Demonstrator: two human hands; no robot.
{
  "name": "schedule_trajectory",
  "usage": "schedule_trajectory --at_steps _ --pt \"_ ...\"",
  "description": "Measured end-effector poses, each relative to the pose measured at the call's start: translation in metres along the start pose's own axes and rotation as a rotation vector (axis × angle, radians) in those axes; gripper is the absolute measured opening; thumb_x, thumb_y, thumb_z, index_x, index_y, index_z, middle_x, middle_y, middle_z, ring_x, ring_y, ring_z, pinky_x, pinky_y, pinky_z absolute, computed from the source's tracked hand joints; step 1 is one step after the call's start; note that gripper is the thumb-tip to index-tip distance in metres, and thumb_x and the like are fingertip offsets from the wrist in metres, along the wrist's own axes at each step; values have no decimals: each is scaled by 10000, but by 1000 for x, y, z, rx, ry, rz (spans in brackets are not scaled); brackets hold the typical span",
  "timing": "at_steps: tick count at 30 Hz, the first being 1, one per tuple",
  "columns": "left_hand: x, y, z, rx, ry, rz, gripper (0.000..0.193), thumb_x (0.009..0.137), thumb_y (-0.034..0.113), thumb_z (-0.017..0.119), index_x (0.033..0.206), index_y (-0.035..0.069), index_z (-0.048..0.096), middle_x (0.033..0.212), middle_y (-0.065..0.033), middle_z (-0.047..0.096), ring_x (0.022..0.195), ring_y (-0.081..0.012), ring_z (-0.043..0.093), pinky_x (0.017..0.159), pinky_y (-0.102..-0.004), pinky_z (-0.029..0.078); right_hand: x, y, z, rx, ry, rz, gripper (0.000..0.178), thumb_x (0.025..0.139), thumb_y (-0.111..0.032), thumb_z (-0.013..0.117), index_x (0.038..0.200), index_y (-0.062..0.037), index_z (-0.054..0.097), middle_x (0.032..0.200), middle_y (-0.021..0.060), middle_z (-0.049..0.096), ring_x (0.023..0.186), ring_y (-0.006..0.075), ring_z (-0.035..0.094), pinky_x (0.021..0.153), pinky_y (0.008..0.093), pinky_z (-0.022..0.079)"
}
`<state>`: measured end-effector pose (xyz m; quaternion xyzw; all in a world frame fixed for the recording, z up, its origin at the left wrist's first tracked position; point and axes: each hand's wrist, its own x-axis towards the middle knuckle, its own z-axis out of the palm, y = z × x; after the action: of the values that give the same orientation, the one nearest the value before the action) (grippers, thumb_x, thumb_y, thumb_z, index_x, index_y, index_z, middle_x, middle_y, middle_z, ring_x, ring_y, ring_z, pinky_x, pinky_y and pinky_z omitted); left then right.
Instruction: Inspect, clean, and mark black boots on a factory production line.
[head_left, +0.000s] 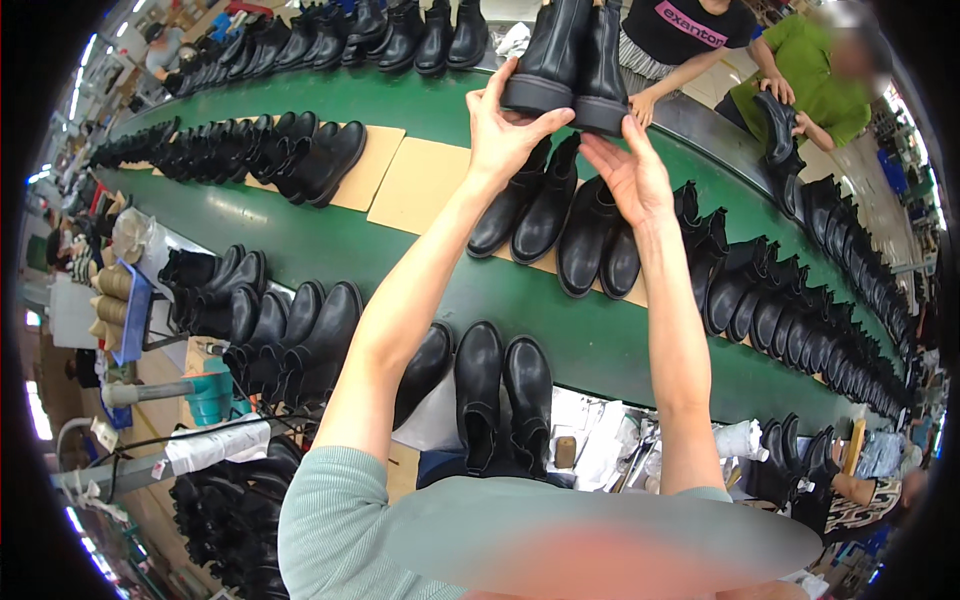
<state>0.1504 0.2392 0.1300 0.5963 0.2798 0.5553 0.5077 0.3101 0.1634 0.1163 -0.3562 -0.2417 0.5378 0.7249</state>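
A pair of black ankle boots [552,58] is raised side by side over the far half of the green table. My left hand [500,135] grips the thick sole of the left boot, its thumb running under the sole edge and its fingers up the outer side. Against the sole of the right boot [604,70], my right hand [632,178] presses with its fingertips. Below the held pair, several black boots [543,215] stand on a cardboard strip. Closer to me, another black pair [480,370] rests at the table's near edge, toes pointing away.
Long rows of black boots line the green table [420,285] left and right. Tan cardboard [425,180] lies along its middle. Two people [800,75] stand across the table, one holding a black boot [775,125]. White paper and tools [610,445] lie near me; a teal machine part [208,395] is at left.
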Motion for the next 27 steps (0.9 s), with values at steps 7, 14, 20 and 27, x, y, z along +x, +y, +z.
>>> schedule_trajectory --at_steps 7,14,20,27 --pt "21 36 21 301 224 146 960 447 403 897 1227 0 507 1078 -156 353 991 -278 496 887 -349 444 12 -41 18 -124 11 -46 494 854 -418 603 1082 8 502 975 184 585 907 268 598 816 382 509" --pt "35 49 33 318 212 52 983 458 391 895 1261 -1 484 1091 -164 340 1019 -292 484 894 -373 444 28 -57 20 -195 35 -71 524 852 -472 580 1055 7 512 922 159 580 828 225 591 759 347 519" --pt "47 31 49 251 245 124 963 512 380 878 1289 5 452 1106 -181 335 1040 -322 454 921 -381 420 43 -64 15 -174 49 -75 488 877 -442 556 1113 -19 496 987 166 560 908 256 570 787 382 500" --pt "106 -20 27 705 -189 157 1065 515 494 832 1358 39 369 1099 -273 489 1006 -365 539 908 -386 433 77 -57 10 -394 175 -48 545 910 -342 529 1295 -40 288 1101 201 546 958 306 579 700 392 526"
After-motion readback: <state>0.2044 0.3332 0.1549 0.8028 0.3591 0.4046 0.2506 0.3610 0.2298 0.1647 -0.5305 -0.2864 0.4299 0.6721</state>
